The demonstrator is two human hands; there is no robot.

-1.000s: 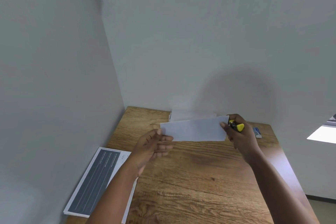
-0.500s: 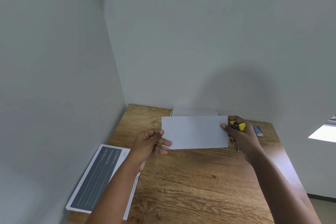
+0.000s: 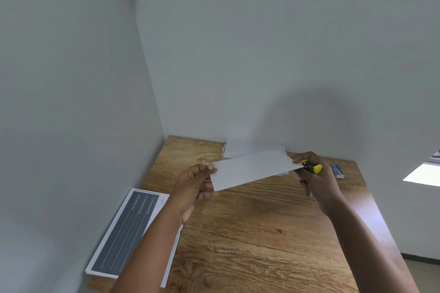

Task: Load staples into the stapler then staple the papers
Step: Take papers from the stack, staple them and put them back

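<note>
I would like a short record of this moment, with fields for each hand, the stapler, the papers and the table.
left hand: grip on the left edge of the held paper
right hand: grip on the stapler, at the paper's right edge
held paper: lifted above the table, tilted
paper stack: at the back by the wall
printed sheets: on the table's left edge
small box: far right
table: wooden

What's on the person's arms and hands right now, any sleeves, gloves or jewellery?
Nothing worn that shows. The left hand and right hand are bare, without gloves, and both forearms are uncovered to the frame's bottom edge. No sleeve, watch or ring can be made out.
</note>
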